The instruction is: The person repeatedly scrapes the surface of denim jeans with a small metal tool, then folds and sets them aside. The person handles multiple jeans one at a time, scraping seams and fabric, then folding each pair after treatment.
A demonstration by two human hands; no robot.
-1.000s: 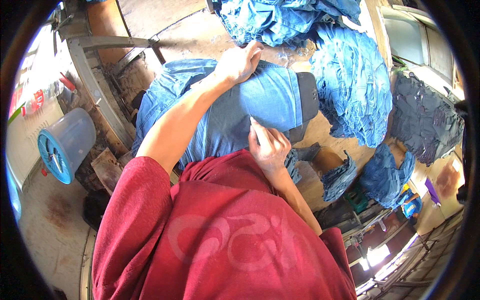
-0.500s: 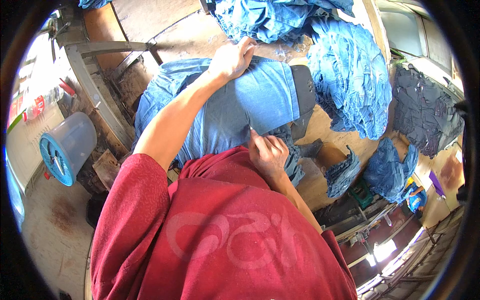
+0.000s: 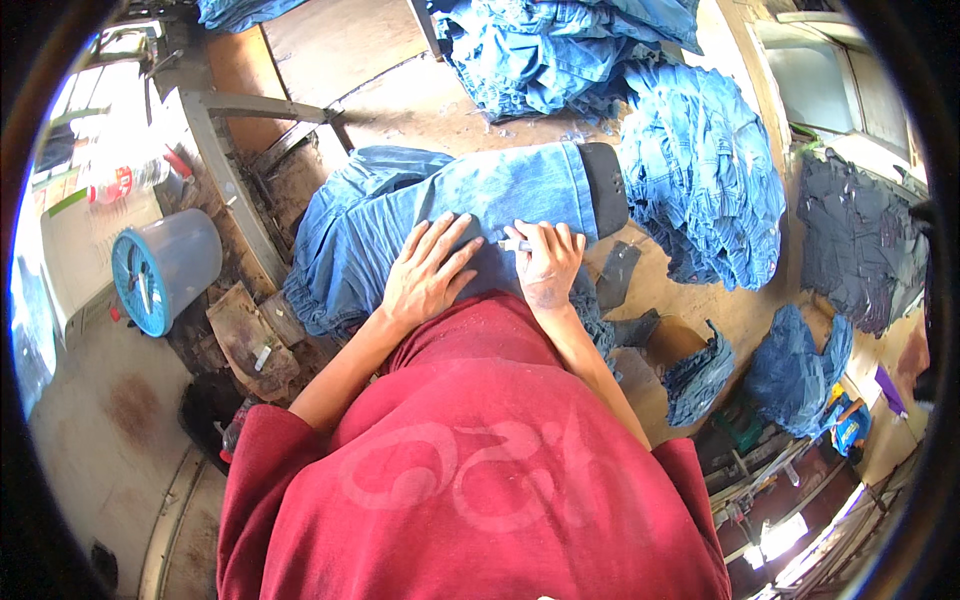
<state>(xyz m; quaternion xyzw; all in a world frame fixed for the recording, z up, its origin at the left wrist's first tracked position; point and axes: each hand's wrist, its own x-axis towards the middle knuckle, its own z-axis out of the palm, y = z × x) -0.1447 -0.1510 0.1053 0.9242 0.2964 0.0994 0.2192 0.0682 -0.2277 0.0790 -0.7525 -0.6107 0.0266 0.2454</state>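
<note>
While the left hand [image 3: 428,272] lies flat, fingers spread, on denim [image 3: 520,185] beneath both hands, the right hand [image 3: 548,262] pinches a small pale object [image 3: 514,245]; slack left-hand pressure could let the denim slide.

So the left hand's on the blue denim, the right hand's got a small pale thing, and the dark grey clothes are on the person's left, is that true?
Almost! The dark grey clothes are on the person's right, as the head view shows. The left hand does rest on the blue denim, and the right hand holds a small pale thing.
</note>
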